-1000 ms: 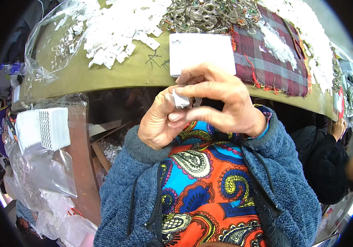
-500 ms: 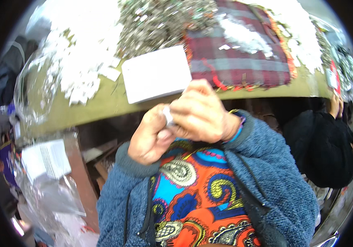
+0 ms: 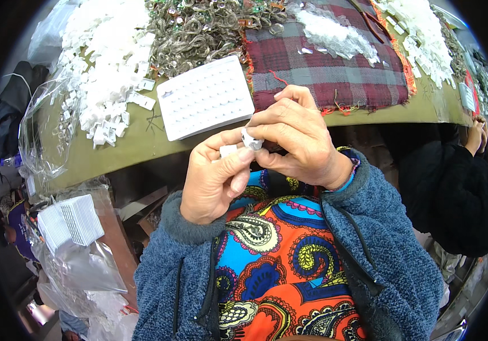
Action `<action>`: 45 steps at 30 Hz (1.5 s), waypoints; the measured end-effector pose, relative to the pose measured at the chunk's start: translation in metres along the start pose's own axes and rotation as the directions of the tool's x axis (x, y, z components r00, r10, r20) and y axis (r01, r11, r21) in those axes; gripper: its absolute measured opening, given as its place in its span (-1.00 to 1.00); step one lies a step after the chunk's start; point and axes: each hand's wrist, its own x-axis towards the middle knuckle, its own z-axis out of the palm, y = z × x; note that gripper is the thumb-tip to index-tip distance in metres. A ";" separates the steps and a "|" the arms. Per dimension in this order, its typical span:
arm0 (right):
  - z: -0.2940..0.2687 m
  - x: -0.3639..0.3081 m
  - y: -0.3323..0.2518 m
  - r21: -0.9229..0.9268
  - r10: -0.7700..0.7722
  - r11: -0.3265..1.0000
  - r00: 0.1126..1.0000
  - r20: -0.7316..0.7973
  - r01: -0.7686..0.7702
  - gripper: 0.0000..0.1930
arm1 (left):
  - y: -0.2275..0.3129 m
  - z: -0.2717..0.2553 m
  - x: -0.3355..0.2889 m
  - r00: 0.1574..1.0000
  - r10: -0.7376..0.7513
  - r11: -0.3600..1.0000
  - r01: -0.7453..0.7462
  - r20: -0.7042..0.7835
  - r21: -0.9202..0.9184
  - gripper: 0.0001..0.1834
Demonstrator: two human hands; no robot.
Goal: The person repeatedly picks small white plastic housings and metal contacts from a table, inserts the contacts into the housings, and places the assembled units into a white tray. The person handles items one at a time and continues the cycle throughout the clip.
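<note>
Above my lap, just off the table edge, my two hands meet with their fingertips close together. My left hand [image 3: 210, 179] is closed, pinching a small white plastic block [image 3: 228, 150] between thumb and fingers. In the closed fingertips of my right hand [image 3: 304, 136] is a small white plastic piece [image 3: 252, 140] with a grey-dark patch. This piece also touches the left thumb tip; whether it joins the block I cannot tell. Just beyond the hands lies a white rectangular panel [image 3: 205, 99] with rows of small raised bumps.
A heap of small white plastic parts [image 3: 110, 74] covers the table's left, beside coiled grey wires [image 3: 198, 34]. Right of them, a plaid cloth [image 3: 335, 85] bears clear plastic bits [image 3: 335, 35]. Striped white sheets [image 3: 70, 223] lie lower left. A co-worker's hand [image 3: 475, 136] is far right.
My hands have turned and parted slightly at the fingertips, so the white pieces show more plainly. My right hand has shifted a little right. The view has moved slightly.
</note>
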 end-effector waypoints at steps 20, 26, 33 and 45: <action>0.017 -0.009 -0.019 -0.150 -0.066 0.987 0.996 -0.059 0.056 -0.77 | -0.005 -0.015 -0.011 0.995 0.028 0.983 -0.010 0.094 -0.186 -0.64; 0.015 -0.014 -0.013 -0.162 -0.161 0.977 0.976 -0.148 0.137 -0.67 | -0.009 -0.012 -0.004 0.974 -0.141 0.898 0.201 0.177 -0.392 -0.65; -0.037 -0.010 0.028 -0.042 0.291 0.949 0.921 -0.260 -0.311 -0.91 | -0.018 -0.016 0.009 0.963 -0.060 0.956 0.131 0.261 -0.262 -0.69; -0.042 -0.002 0.092 -0.459 0.438 0.776 0.894 -0.099 -0.431 -0.94 | -0.016 -0.015 0.023 0.933 -0.224 0.963 0.256 0.282 -0.080 -0.63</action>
